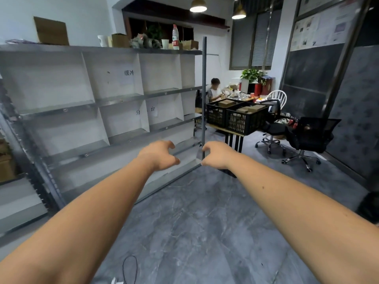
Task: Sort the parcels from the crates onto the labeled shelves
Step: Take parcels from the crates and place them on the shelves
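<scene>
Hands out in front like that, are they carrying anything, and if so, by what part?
Nothing is held. The left hand and right hand hang loosely curled in mid-air; the parcels sit in the black crates.

Both arms reach forward, left hand (162, 155) and right hand (215, 154) loosely curled, holding nothing

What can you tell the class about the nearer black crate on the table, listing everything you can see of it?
The nearer crate is black, seemingly plastic, with lattice walls you can see through and a solid rim. It stands upright on a wooden-topped table with dark legs, beyond the end of the shelves. A second black crate sits right beside it. Brown cardboard parcels fill it to the rim. No hand touches it.
</scene>
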Demonstrator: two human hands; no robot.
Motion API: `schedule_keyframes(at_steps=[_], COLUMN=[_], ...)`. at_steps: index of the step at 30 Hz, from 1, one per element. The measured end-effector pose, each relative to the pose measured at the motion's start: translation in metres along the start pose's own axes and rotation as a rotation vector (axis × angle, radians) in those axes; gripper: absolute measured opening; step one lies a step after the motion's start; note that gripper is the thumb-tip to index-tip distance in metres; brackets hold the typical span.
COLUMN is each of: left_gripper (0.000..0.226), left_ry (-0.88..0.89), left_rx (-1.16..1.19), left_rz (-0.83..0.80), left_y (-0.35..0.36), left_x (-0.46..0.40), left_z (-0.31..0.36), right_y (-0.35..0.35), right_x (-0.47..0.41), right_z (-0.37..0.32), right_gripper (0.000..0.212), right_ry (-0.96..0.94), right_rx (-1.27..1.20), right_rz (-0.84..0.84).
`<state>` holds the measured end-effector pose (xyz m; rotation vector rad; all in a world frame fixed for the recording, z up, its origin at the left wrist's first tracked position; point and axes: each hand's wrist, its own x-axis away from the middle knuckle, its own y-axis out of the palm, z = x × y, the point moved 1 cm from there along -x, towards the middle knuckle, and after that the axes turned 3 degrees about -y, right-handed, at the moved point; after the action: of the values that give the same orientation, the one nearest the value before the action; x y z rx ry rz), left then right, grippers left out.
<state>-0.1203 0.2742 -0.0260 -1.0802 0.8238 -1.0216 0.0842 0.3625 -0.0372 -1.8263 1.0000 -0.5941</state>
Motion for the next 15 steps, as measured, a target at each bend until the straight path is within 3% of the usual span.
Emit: schedule_keyframes(at_steps=[15], left_gripper=[0.068], left_ry=[0.024], left_rx=[-0.071], left_rz=[-0.001], left_y=[0.048], left_x=[-0.239], left_z=[0.067], right_y=[-0.05], right_x=[-0.222], right_z=[0.147], right_gripper=[0.066], right_ry=[0.018], right_rx=[-0.018], right_rz=[-0.032])
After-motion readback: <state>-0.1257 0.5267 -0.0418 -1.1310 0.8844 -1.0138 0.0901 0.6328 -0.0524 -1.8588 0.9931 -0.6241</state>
